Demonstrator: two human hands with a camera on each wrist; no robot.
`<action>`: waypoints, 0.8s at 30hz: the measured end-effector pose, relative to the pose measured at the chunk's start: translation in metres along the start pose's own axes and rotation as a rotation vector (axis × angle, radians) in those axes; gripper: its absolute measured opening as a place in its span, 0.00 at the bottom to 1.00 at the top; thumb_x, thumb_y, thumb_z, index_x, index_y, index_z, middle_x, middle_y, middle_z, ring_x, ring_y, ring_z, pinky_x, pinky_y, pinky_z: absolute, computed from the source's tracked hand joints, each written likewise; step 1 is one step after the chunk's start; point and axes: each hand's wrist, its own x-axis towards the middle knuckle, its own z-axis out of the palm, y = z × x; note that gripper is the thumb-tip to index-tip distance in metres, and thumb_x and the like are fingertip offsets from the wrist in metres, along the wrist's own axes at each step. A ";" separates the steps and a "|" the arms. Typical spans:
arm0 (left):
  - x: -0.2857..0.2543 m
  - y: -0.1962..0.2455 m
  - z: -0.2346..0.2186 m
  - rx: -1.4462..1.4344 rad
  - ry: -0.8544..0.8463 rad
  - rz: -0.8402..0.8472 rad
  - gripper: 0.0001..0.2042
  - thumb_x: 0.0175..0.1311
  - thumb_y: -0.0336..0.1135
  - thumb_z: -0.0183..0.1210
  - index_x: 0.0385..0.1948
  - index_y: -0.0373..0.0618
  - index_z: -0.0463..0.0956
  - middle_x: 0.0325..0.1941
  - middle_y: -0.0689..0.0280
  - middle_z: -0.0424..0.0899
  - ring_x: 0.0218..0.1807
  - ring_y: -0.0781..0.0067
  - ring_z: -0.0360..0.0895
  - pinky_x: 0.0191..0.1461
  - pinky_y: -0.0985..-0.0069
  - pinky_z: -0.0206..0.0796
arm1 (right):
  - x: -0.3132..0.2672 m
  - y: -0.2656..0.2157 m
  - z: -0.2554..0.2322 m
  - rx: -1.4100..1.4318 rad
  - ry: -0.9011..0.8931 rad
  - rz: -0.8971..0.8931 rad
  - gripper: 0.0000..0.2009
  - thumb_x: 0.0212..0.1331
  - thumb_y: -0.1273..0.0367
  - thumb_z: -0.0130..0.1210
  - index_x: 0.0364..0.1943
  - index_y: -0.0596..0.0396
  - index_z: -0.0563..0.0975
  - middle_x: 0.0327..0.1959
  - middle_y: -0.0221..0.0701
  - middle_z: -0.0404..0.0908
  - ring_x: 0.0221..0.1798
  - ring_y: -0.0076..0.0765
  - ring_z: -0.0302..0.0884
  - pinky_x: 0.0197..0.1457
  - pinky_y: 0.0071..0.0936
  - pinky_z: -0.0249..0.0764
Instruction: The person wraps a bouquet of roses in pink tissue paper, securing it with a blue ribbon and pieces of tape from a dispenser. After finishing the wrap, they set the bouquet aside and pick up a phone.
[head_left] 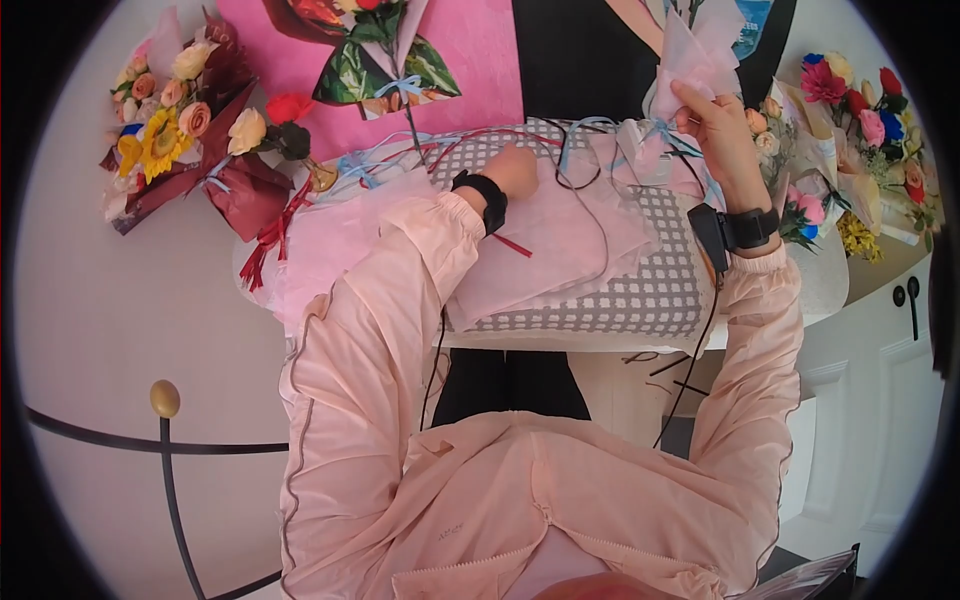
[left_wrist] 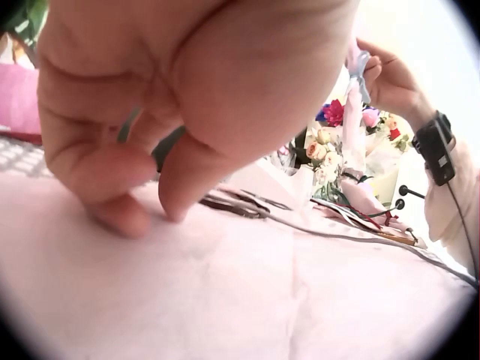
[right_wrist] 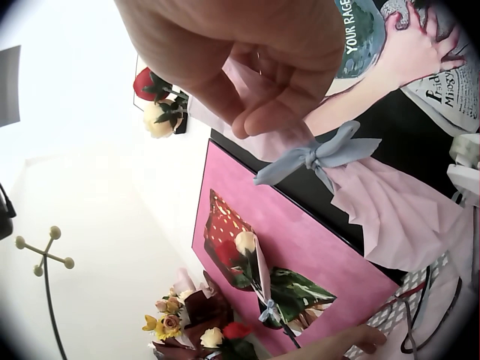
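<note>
My right hand (head_left: 720,132) pinches the pink tissue wrap of a small rose bouquet (right_wrist: 394,214), just above its pale blue ribbon bow (right_wrist: 311,158). In the right wrist view a red rose (right_wrist: 147,85) and a cream rose (right_wrist: 159,120) show at its flower end. Over the middle of the table, my left hand (head_left: 514,172) hangs low with loosely bent fingers. Its fingertips are right at a pink tissue sheet (left_wrist: 225,277), thumb and fingers a little apart. Partly hidden behind this hand lie dark slim pieces (left_wrist: 232,207) and a grey cord (left_wrist: 337,234).
Pink tissue sheets (head_left: 560,245) cover much of the grey-and-white checked cloth (head_left: 665,290). Red and blue ribbons (head_left: 375,165) lie along the back. A pink painted panel (head_left: 480,70) stands behind, with wrapped bouquets at the left (head_left: 235,165) and right (head_left: 850,165). Cables run from both wrists.
</note>
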 end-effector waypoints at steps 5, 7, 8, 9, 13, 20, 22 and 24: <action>0.024 -0.001 0.007 -0.077 0.015 -0.131 0.18 0.52 0.29 0.53 0.44 0.27 0.77 0.48 0.38 0.78 0.52 0.43 0.78 0.55 0.61 0.71 | -0.006 0.000 -0.010 -0.017 0.042 0.023 0.06 0.59 0.70 0.61 0.32 0.59 0.80 0.19 0.26 0.77 0.21 0.18 0.73 0.26 0.14 0.66; 0.024 0.002 0.023 -0.138 0.293 -0.244 0.17 0.50 0.28 0.53 0.42 0.27 0.78 0.47 0.38 0.79 0.51 0.44 0.79 0.54 0.62 0.72 | -0.006 0.003 -0.015 -0.016 0.048 0.034 0.06 0.59 0.70 0.61 0.32 0.58 0.80 0.19 0.27 0.77 0.21 0.18 0.73 0.26 0.14 0.66; 0.029 -0.003 0.022 -0.113 0.178 -0.202 0.17 0.50 0.28 0.54 0.41 0.27 0.78 0.46 0.38 0.80 0.51 0.45 0.79 0.53 0.62 0.72 | -0.006 0.005 -0.017 -0.017 0.051 0.040 0.06 0.59 0.70 0.61 0.32 0.58 0.80 0.19 0.27 0.77 0.21 0.18 0.73 0.26 0.14 0.66; 0.032 -0.006 0.013 -0.088 0.064 -0.161 0.16 0.50 0.28 0.54 0.40 0.27 0.78 0.45 0.39 0.80 0.50 0.46 0.80 0.52 0.63 0.73 | -0.006 0.007 -0.019 -0.010 0.047 0.039 0.06 0.59 0.70 0.61 0.32 0.58 0.80 0.19 0.27 0.77 0.21 0.18 0.73 0.26 0.14 0.66; 0.029 0.006 -0.020 -0.033 -0.352 -0.124 0.15 0.50 0.27 0.54 0.40 0.28 0.79 0.46 0.40 0.80 0.50 0.47 0.80 0.50 0.62 0.73 | -0.003 0.010 -0.015 0.022 0.048 0.021 0.07 0.57 0.68 0.62 0.30 0.58 0.79 0.19 0.27 0.77 0.21 0.19 0.73 0.27 0.15 0.69; 0.069 -0.015 0.020 -0.081 0.194 0.023 0.12 0.51 0.27 0.55 0.38 0.34 0.77 0.38 0.48 0.83 0.41 0.45 0.81 0.45 0.60 0.72 | 0.006 0.018 -0.016 -0.008 0.049 0.044 0.10 0.56 0.66 0.63 0.27 0.59 0.79 0.18 0.28 0.77 0.21 0.20 0.73 0.28 0.16 0.69; 0.073 -0.010 0.014 -0.066 0.261 0.040 0.12 0.52 0.27 0.56 0.39 0.35 0.77 0.39 0.47 0.82 0.43 0.44 0.80 0.47 0.59 0.72 | 0.006 0.016 -0.015 -0.007 0.041 0.045 0.10 0.56 0.66 0.63 0.25 0.59 0.79 0.18 0.29 0.77 0.21 0.20 0.73 0.28 0.16 0.69; 0.078 -0.008 0.011 -0.114 0.289 -0.006 0.11 0.53 0.27 0.56 0.39 0.36 0.77 0.39 0.46 0.82 0.45 0.44 0.79 0.49 0.59 0.71 | 0.005 0.014 -0.014 -0.011 0.049 0.045 0.10 0.56 0.66 0.63 0.25 0.59 0.79 0.18 0.29 0.77 0.21 0.20 0.73 0.28 0.16 0.69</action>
